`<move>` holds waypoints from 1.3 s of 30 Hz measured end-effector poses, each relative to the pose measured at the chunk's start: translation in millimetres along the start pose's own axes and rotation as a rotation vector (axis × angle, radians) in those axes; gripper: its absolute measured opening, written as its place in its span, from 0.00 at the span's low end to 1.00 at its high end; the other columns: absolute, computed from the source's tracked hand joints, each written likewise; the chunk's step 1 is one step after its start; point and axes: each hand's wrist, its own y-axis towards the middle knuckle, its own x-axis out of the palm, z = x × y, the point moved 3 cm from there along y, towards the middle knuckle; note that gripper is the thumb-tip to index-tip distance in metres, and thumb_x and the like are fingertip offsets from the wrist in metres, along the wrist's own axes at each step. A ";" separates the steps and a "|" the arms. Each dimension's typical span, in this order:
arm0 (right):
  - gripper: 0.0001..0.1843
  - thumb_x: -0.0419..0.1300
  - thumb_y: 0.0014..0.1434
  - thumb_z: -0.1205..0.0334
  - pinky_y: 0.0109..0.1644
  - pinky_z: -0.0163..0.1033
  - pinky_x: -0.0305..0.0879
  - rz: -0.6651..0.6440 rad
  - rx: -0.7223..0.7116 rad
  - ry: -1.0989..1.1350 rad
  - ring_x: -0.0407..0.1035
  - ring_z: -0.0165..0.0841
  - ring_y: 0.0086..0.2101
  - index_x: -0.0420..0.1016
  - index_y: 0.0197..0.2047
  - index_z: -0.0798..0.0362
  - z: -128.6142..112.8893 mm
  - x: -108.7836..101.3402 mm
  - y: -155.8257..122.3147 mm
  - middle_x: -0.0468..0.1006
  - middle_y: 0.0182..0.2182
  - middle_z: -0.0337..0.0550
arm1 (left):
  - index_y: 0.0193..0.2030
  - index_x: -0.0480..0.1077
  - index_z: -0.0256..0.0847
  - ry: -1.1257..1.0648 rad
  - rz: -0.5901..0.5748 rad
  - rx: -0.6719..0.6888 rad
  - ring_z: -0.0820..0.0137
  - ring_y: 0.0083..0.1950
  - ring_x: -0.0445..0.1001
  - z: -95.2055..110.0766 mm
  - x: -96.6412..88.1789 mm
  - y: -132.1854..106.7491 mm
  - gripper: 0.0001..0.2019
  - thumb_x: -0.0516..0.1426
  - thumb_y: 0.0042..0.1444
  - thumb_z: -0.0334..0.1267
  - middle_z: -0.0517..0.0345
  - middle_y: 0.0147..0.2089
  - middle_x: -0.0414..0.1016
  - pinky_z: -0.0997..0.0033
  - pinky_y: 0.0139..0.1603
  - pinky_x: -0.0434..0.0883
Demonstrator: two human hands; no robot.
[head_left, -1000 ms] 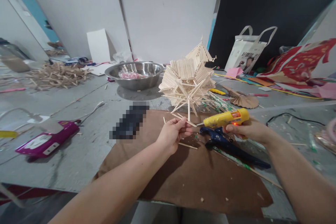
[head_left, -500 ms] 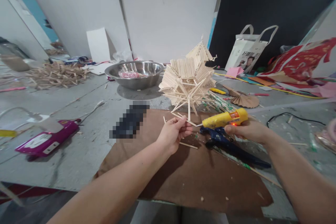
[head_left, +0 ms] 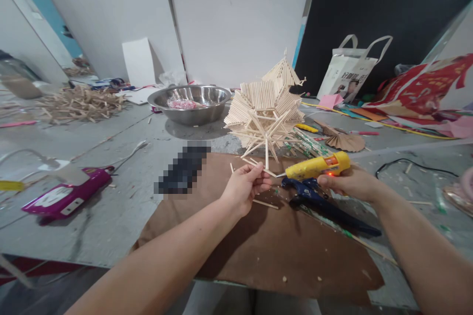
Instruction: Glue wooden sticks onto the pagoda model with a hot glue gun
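Between the thumb and fingers of my left hand (head_left: 251, 182) is a thin wooden stick (head_left: 270, 173), its end pointing right. My right hand (head_left: 343, 183) is wrapped round a yellow hot glue gun (head_left: 314, 165) with a glowing red light. The gun's nozzle is at the stick's tip; whether they touch I cannot tell. Just beyond my left hand stands a pavilion-like model of wooden sticks (head_left: 264, 108), with a pointed roof piece (head_left: 284, 73) behind it. Below the glue gun lies a dark blue hand tool (head_left: 325, 206), partly hidden. A loose stick (head_left: 266, 204) rests near my left hand.
Brown paper (head_left: 229, 251) covers the table's front. A purple device (head_left: 70, 194) with cables lies left, near a pixelated dark object (head_left: 183, 167). Behind are a steel basin (head_left: 192, 115), a stick pile (head_left: 79, 103), a yellow cutter (head_left: 306, 128) and a white bag (head_left: 347, 76).
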 end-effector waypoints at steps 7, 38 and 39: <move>0.19 0.60 0.40 0.47 0.13 0.30 0.50 0.007 -0.006 0.001 0.50 0.23 0.12 0.62 0.12 0.51 -3.3 0.2 -0.9 0.56 0.08 0.32 | 0.24 0.62 0.33 0.014 -0.012 0.004 0.79 0.19 0.69 -0.6 -0.3 0.7 0.08 0.52 0.53 0.29 0.57 0.21 0.70 0.83 0.19 0.69; 0.18 0.59 0.41 0.48 0.14 0.31 0.46 0.002 0.051 -0.018 0.50 0.23 0.13 0.61 0.13 0.52 5.7 -3.0 0.3 0.56 0.09 0.33 | 0.25 0.63 0.32 -0.007 -0.022 0.009 0.79 0.19 0.70 -0.4 -0.2 0.9 0.06 0.52 0.53 0.29 0.57 0.22 0.71 0.83 0.19 0.69; 0.18 0.59 0.41 0.48 0.13 0.31 0.45 0.000 0.049 -0.019 0.50 0.23 0.13 0.61 0.13 0.52 6.4 -3.0 0.6 0.56 0.08 0.33 | 0.26 0.63 0.32 -0.004 -0.020 0.010 0.79 0.19 0.70 -0.4 0.0 0.8 0.06 0.52 0.53 0.29 0.56 0.22 0.71 0.83 0.19 0.69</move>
